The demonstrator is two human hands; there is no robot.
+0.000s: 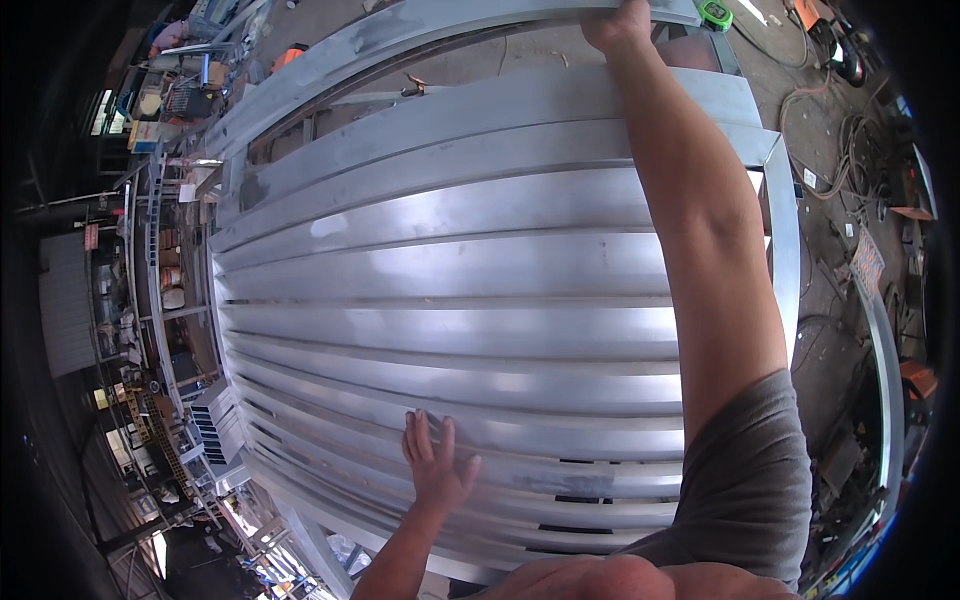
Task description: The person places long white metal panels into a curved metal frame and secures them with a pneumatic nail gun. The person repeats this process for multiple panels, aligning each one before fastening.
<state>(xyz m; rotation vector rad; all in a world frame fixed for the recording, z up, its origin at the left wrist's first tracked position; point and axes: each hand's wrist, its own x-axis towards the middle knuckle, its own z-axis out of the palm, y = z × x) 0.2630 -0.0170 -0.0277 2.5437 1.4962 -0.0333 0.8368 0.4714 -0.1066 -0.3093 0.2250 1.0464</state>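
Observation:
A wide stack of shiny rectangular metal tubes (pixel 450 270) lies side by side across the middle of the view. My left hand (pixel 435 462) rests flat on the near tubes, fingers spread and pointing away from me. My right arm reaches far across the stack, and my right hand (pixel 620 22) is closed over the edge of a separate long metal tube (pixel 400 35) lying at the far side. A small orange-brown object (pixel 413 87) sits in the gap behind the stack.
Shelves and racks (pixel 165 300) crowded with parts stand at the left. Hoses and cables (pixel 830 150) lie on the concrete floor at the right, beside a curved metal bar (pixel 885 360). A green tape measure (pixel 715 14) sits at the top.

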